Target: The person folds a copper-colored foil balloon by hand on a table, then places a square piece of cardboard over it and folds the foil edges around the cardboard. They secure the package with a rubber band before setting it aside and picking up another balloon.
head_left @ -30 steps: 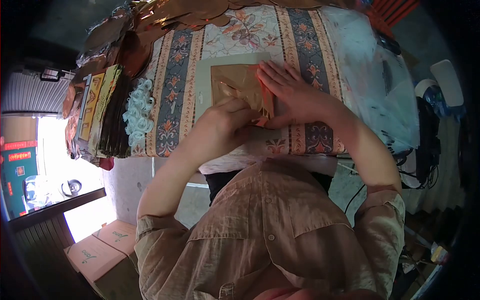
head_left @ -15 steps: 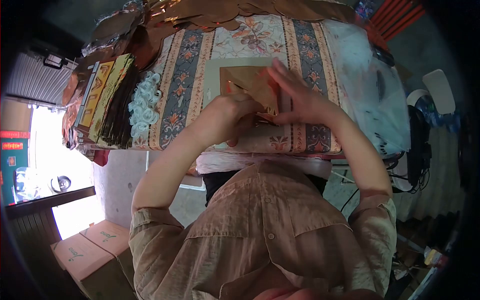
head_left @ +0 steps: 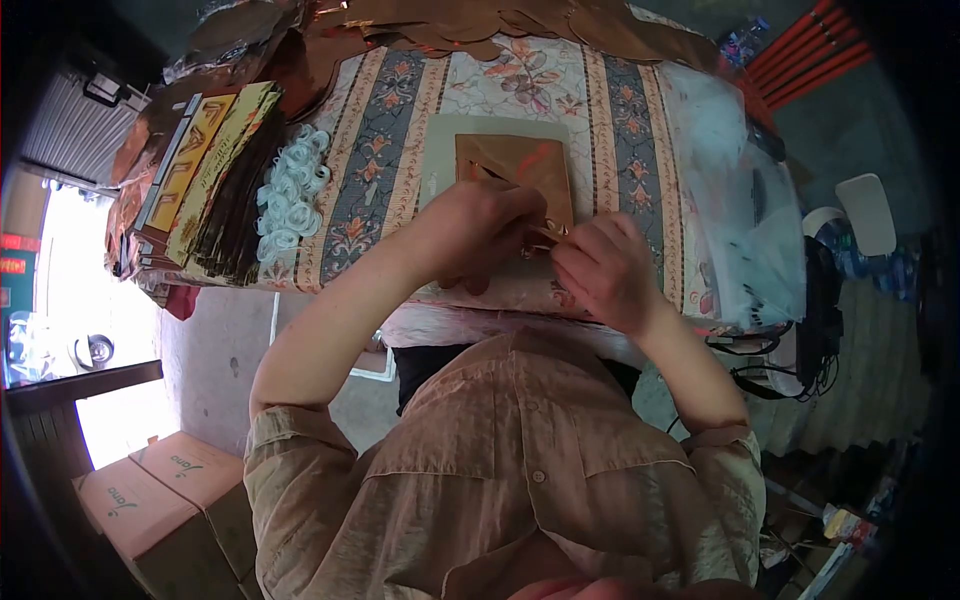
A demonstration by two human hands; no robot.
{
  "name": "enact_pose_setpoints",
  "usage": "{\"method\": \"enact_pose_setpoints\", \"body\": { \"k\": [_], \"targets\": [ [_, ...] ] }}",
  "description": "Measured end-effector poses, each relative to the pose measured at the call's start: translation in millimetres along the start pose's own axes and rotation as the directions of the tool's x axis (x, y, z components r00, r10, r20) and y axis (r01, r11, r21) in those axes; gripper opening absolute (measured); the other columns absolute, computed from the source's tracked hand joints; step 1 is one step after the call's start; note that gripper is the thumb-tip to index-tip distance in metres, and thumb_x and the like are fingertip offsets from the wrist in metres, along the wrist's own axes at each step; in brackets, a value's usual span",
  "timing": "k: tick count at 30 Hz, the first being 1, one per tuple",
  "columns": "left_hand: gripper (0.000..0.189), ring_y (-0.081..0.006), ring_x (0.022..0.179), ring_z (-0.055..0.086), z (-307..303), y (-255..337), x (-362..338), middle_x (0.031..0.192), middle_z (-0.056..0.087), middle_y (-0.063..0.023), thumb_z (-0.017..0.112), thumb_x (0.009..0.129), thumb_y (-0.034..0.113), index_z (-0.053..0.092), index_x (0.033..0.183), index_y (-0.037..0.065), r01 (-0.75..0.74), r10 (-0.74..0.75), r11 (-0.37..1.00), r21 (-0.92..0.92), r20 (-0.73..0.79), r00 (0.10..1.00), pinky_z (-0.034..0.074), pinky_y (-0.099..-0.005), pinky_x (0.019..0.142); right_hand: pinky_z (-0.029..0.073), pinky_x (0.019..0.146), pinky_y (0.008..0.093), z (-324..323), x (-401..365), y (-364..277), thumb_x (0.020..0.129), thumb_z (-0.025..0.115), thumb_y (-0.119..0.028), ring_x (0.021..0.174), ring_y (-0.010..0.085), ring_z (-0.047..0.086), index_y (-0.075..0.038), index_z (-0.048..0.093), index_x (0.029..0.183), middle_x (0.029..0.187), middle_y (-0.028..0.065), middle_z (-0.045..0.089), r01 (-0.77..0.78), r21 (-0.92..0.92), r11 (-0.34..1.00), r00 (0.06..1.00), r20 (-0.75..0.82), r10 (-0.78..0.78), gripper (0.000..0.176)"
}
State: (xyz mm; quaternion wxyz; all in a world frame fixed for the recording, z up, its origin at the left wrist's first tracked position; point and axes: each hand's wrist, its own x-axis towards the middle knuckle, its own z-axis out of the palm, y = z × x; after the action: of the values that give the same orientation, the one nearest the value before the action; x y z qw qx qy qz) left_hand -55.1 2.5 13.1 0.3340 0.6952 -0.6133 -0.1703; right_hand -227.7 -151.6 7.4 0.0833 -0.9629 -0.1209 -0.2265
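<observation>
Head view: we have both hands close together over the near edge of the table [head_left: 700,285], which is covered in a floral, striped cloth. Our left hand [head_left: 490,215] is curled over the near side of a copper-coloured foil packet [head_left: 515,160], its fingers bent down toward the packet's near right corner. Our right hand [head_left: 603,262] comes in from the other side, thumb and fingers drawn together at that same corner. Between the fingertips of the two hands we can see a small, shiny copper-coloured piece [head_left: 548,236]; our fingers hide most of it, so we cannot tell whether it belongs to the packet or how firmly each hand grips it.

The packet lies flat on a pale grey-green board [head_left: 440,150], which shows as a border along its far and left sides. Both sit around the middle of the table's width, toward the near edge.

To the left of the board we have a pile of white rings [head_left: 292,195], and just beyond it, along the table's left edge, a stack of yellow and dark packs [head_left: 215,180]. Brown shiny sheets [head_left: 600,30] overlap along the far edge. On the right side we see clear plastic bags [head_left: 750,220]. Below and to the left, two cardboard boxes [head_left: 150,500] stand well apart from the table.
</observation>
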Motion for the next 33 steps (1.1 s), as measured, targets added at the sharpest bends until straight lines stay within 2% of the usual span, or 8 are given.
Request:
{"method": "enact_pose_setpoints", "body": {
  "k": [5,10,15,20,22,26,29,33],
  "targets": [
    [0.016,-0.0379,0.084,0.065,-2.4,3.2,1.4,0.089,0.064,-0.0171,0.064,0.083,0.011,0.062,0.099,0.007,0.022,-0.021,1.0,-0.019,0.025,0.999,0.052,-0.0451,0.071,0.043,0.079,0.0392,2.6,1.5,-1.2,0.069,0.072,-0.009,0.082,0.0241,0.057,-0.008,0.062,0.082,0.084,0.0045,0.054,-0.001,-0.018,1.0,1.0,0.01,0.001,0.016],
    [0.016,-0.0343,0.089,0.065,3.3,-3.4,0.9,0.091,0.066,-0.0129,0.06,0.081,0.008,0.062,0.096,0.006,-0.15,0.152,0.986,0.066,-0.029,0.988,0.053,-0.0444,0.075,0.046,0.072,0.0385,12.8,-0.2,-4.7,0.069,0.071,-0.006,0.078,0.0255,0.058,-0.008,0.061,0.081,0.083,0.0059,0.054,-0.072,0.018,0.997,0.995,-0.07,0.073,0.015],
    [0.013,-0.0344,0.089,0.065,2.8,-0.8,1.4,0.089,0.065,-0.0129,0.06,0.079,0.006,0.06,0.092,0.004,-0.125,0.126,0.992,0.034,-0.015,0.992,0.052,-0.0444,0.073,0.048,0.058,0.0393,17.9,2.9,-10.4,0.068,0.07,-0.003,0.068,0.0283,0.061,-0.007,0.059,0.076,0.078,0.0073,0.057,-0.255,0.096,0.962,0.955,-0.129,0.266,0.014],
    [0.015,-0.0341,0.088,0.065,2.9,-1.2,2.1,0.087,0.065,-0.0126,0.061,0.079,0.006,0.06,0.094,0.005,-0.038,0.036,0.998,0.047,0.047,0.998,0.052,-0.0444,0.073,0.048,0.054,0.0386,18.6,5.2,-12.9,0.069,0.069,-0.001,0.063,0.0286,0.062,-0.006,0.058,0.074,0.075,0.0073,0.058,-0.329,0.17,0.929,0.926,-0.138,0.353,0.013],
    [0.02,-0.0339,0.087,0.065,6.8,-6.0,3.0,0.087,0.065,-0.0119,0.062,0.079,0.007,0.061,0.098,0.007,-0.189,0.192,0.979,0.08,-0.024,0.981,0.053,-0.0443,0.073,0.048,0.054,0.0386,18.6,4.9,-12.6,0.069,0.069,0.0,0.063,0.0288,0.062,-0.006,0.059,0.074,0.075,0.0075,0.058,-0.349,0.186,0.918,0.918,-0.127,0.375,0.012],
    [0.022,-0.0332,0.087,0.066,3.7,-1.1,3.1,0.086,0.065,-0.0108,0.063,0.079,0.01,0.061,0.101,0.009,-0.173,0.175,0.981,0.093,-0.015,0.984,0.053,-0.0443,0.073,0.049,0.054,0.0387,17.6,4.2,-11.7,0.069,0.07,0.0,0.064,0.0296,0.062,-0.006,0.061,0.075,0.075,0.008,0.06,-0.38,0.23,0.896,0.911,-0.074,0.406,0.012],
    [0.033,-0.0322,0.09,0.065,-1.2,-1.3,1.8,0.089,0.065,-0.0096,0.071,0.071,0.009,0.062,0.103,0.011,-0.164,0.158,0.979,0.125,0.051,0.986,0.053,-0.0422,0.075,0.049,0.055,0.0388,16.1,3.1,-8.9,0.069,0.071,-0.002,0.065,0.0294,0.063,-0.006,0.062,0.075,0.075,0.0076,0.061,-0.334,0.207,0.92,0.932,-0.074,0.355,0.012],
    [0.06,-0.0275,0.099,0.062,-3.3,-5.1,-0.8,0.099,0.063,-0.0058,0.081,0.052,0.004,0.066,0.109,0.015,-0.283,0.254,0.94,0.191,0.166,0.953,0.054,-0.0367,0.082,0.048,0.056,0.039,14.0,0.3,-5.6,0.068,0.073,-0.004,0.066,0.0287,0.062,-0.007,0.062,0.075,0.074,0.0073,0.06,-0.259,0.173,0.95,0.96,-0.061,0.273,0.013]
  ]
}}
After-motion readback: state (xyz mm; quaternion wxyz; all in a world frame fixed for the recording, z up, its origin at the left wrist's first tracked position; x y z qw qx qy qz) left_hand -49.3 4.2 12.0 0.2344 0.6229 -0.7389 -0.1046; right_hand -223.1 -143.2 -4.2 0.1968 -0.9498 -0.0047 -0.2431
